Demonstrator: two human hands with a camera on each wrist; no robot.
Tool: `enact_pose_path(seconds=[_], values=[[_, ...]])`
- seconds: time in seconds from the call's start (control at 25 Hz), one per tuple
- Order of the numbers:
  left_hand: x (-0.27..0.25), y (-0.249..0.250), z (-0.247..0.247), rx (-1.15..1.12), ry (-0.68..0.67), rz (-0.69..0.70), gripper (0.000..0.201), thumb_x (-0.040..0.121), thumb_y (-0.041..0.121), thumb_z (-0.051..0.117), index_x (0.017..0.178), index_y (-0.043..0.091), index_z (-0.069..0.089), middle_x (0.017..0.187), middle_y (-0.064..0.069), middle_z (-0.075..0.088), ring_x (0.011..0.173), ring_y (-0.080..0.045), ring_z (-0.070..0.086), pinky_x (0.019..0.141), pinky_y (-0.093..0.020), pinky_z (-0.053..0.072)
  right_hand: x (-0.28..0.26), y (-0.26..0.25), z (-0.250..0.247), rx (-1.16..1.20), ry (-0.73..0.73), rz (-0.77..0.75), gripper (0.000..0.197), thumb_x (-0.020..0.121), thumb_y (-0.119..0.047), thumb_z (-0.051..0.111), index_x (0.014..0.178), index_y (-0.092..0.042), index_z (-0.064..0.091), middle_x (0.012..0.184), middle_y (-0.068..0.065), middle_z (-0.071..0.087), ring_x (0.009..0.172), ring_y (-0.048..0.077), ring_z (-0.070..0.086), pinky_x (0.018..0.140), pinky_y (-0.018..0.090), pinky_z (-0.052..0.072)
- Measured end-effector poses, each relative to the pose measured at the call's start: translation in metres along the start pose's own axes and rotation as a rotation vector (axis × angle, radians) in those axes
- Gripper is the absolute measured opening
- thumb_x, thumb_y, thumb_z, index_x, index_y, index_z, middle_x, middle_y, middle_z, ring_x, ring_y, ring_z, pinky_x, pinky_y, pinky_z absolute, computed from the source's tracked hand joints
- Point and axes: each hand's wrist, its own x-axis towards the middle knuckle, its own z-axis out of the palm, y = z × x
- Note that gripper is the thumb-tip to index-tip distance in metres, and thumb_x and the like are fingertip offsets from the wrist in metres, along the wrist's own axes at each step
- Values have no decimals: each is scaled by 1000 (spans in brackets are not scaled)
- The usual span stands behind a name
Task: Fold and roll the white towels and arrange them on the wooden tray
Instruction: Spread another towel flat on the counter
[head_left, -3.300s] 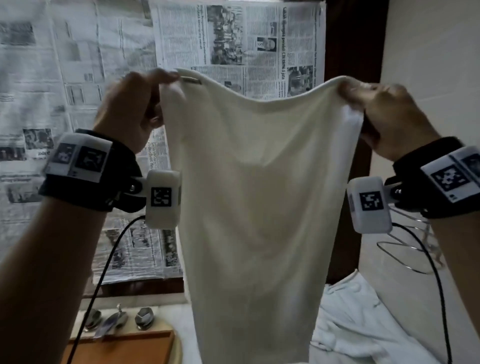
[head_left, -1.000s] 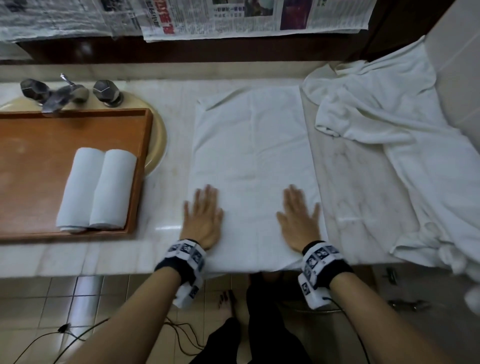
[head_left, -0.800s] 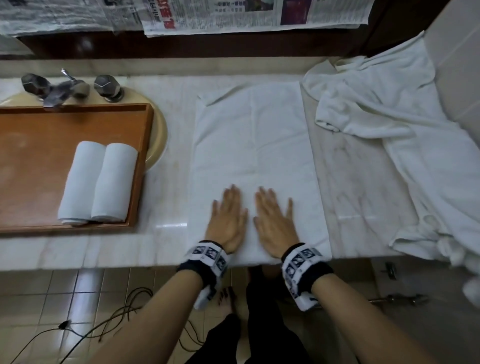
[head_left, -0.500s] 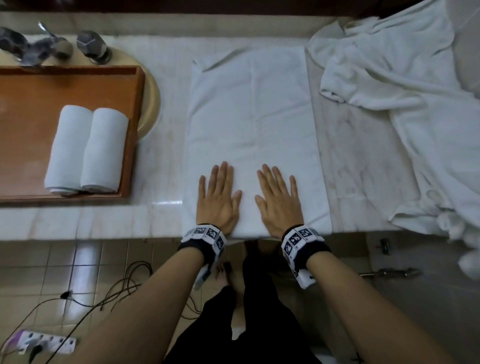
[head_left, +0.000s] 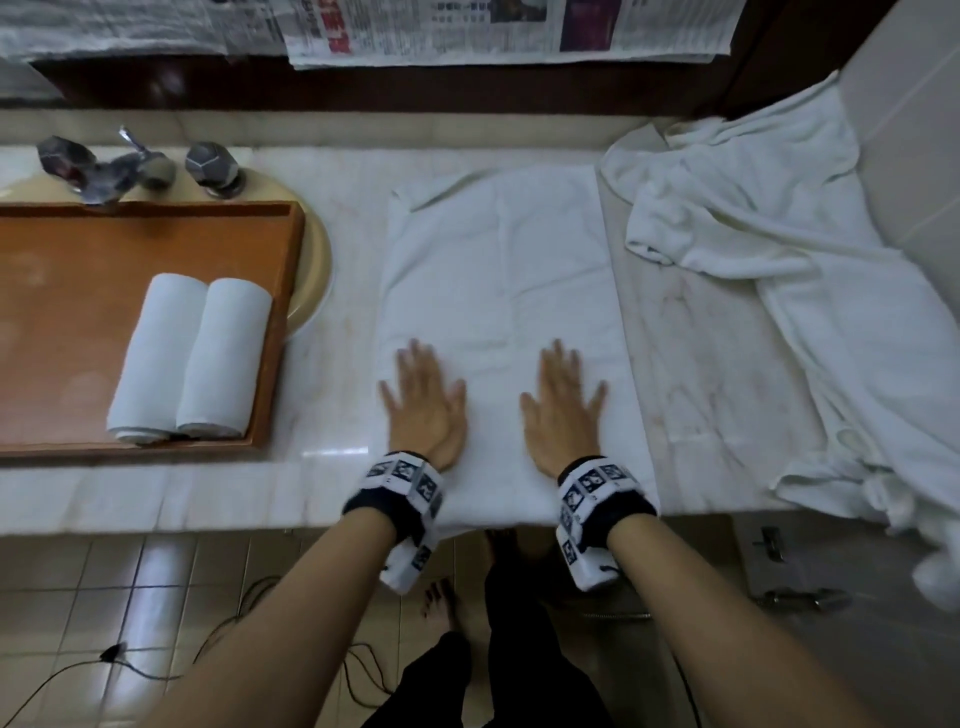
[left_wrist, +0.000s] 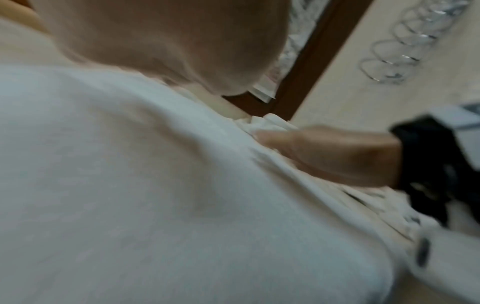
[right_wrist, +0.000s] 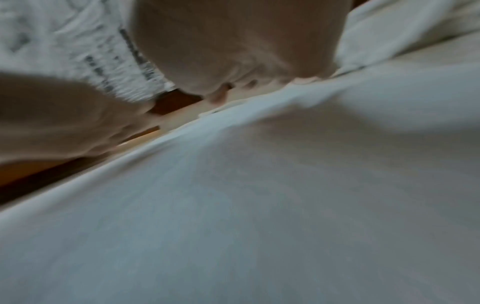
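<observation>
White terry, the folded rectangular towel (head_left: 501, 322) lies flat on the pale marble counter (head_left: 332, 332), its near edge overhanging. Half a second ago the palms sat together at its middle; now the left hand (head_left: 423, 402) and right hand (head_left: 561, 405) press flat, fingers spread, well apart. Smoothing looks done, so rolling likely comes next. Two rolled white towels (head_left: 192, 358) already sit on the brown wooden tray (head_left: 280, 291).

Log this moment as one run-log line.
phase: smoothing | left hand: flat on folded white towel | right hand: flat on it | orange-brown wooden tray: two rolled white towels | unfolded white cloth pile: right
</observation>
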Motion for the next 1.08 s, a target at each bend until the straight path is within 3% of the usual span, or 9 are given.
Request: enact_pose_path(seconds=[0.12, 0.28, 0.44, 0.48, 0.64, 0.8, 0.88, 1.0, 1.08], values=[[7, 7, 8, 64, -164, 232, 61, 104, 43, 12, 154, 17, -11, 158, 2, -24, 146, -17, -23, 117, -40, -16, 11, 3, 1, -55, -124, -232, 59, 105, -35, 20, 154, -20, -8, 160, -5, -21, 147, 14, -18, 116, 56, -9], [35, -23, -19, -6, 28, -389, 67, 103, 46, 14, 153, 11, -13, 158, -4, -26, 145, -22, -24, 118, -50, -12, 36, 34, -25, 39, -68, 423, 69, 101, -47, 18, 153, -15, -15, 157, 2, -29, 145, 18, -24, 112, 62, -13], [43, 32, 1, 44, -183, 209, 60, 103, 45, 8, 152, 21, -16, 157, 3, -27, 144, -14, -26, 117, -42, -17, 51, -13, -14, -47, -135, -194, 62, 104, -35, 21, 153, -19, -13, 158, -4, -26, 146, 15, -22, 115, 61, -8], [52, 29, -1, 33, -200, 226, 59, 103, 45, 8, 152, 23, -15, 158, 5, -25, 144, -13, -26, 117, -42, -18, 59, -6, -17, -31, -154, -243, 60, 104, -34, 20, 154, -20, -11, 158, -6, -24, 146, 14, -21, 115, 60, -7], [94, 0, -36, 57, 4, -318, 65, 102, 48, 9, 154, 15, -11, 159, -2, -24, 145, -20, -24, 118, -49, -13, 100, 30, -51, 2, -100, 317, 65, 103, -42, 16, 153, -14, -13, 158, -2, -26, 146, 15, -20, 113, 62, -10], [108, 55, -22, 36, -195, 185, 60, 103, 45, 8, 154, 19, -10, 158, 2, -24, 145, -13, -23, 117, -39, -15, 124, -6, -47, -52, -192, -176, 61, 104, -35, 21, 153, -15, -10, 160, -3, -22, 147, 15, -19, 115, 57, -9], [128, 39, -26, 21, -149, 99, 58, 103, 44, 8, 154, 22, -9, 159, 4, -22, 145, -12, -21, 118, -38, -14, 141, 16, -53, 0, -209, -132, 62, 104, -36, 21, 153, -17, -11, 159, -3, -23, 146, 13, -20, 116, 56, -8], [150, 19, -50, 52, 10, -325, 65, 102, 47, 10, 153, 14, -13, 159, -5, -24, 146, -20, -21, 119, -44, -10, 161, 34, -75, 16, -146, 346, 70, 102, -45, 21, 153, -11, -13, 158, 4, -27, 146, 19, -22, 114, 62, -9], [154, 48, -47, -18, -41, -150, 65, 103, 45, 12, 153, 10, -13, 159, -6, -22, 147, -21, -19, 119, -43, -10, 167, 7, -75, 9, -148, 189, 69, 102, -43, 21, 152, -9, -12, 158, 6, -26, 146, 21, -22, 113, 62, -10]])
